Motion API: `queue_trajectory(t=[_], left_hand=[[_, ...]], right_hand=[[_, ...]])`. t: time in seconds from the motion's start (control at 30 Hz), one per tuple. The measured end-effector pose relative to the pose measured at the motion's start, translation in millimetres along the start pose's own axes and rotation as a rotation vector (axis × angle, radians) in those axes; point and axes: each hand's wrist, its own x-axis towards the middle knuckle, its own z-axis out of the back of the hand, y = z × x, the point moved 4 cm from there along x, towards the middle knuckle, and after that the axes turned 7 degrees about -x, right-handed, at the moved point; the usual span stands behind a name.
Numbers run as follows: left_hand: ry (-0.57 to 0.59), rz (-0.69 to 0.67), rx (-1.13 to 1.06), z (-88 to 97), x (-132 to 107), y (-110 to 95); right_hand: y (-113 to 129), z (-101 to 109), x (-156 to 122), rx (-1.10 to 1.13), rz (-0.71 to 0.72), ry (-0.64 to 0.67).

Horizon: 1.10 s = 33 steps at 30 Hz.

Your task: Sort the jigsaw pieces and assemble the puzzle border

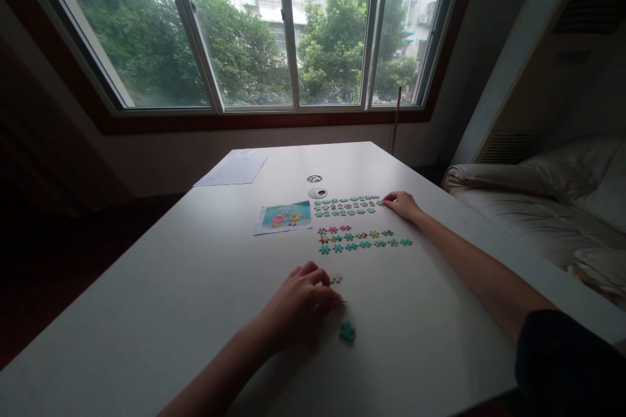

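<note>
My left hand (309, 292) is low over the near middle of the white table, its fingers pinched on a puzzle piece (343, 301) that shows only as a thin edge. Just beyond those fingers lies a pale puzzle piece (336, 278), partly hidden. A green puzzle piece (347, 331) sits apart, nearer to me. At the right end of the far rows, my right hand (402, 204) has its fingertips closed on a small pale piece (380, 202). Several rows of loose pieces, mostly green (351, 246), with some pink (333, 229) and yellow ones, lie between the hands.
A picture sheet (286, 216) with cartoon figures lies left of the rows. Two round discs (317, 193) are behind them. White paper (232, 169) rests at the table's far left edge. A pale sofa (528, 208) stands to the right, and a window (254, 45) is ahead.
</note>
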Motion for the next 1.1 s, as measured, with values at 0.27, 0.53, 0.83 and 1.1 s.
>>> queue_trajectory(t=[0.27, 0.53, 0.83, 1.1], left_hand=[[-0.353, 0.216, -0.235, 15.9, 3.9, 12.1], [-0.351, 0.28, -0.29, 10.3, 3.0, 16.4], [-0.32, 0.234, -0.282, 10.1, 4.1, 9.4], [-0.328, 0.271, -0.217, 15.1, -0.4, 11.8]], right_hand=[[64.6, 24.1, -47.4, -0.038, 0.183, -0.062], [159.3, 35.2, -157.9, 0.251, 0.695, 0.039], [160.6, 33.0, -171.7, 0.354, 0.706, 0.038], [154.2, 39.6, -167.5, 0.289, 0.697, -0.123]])
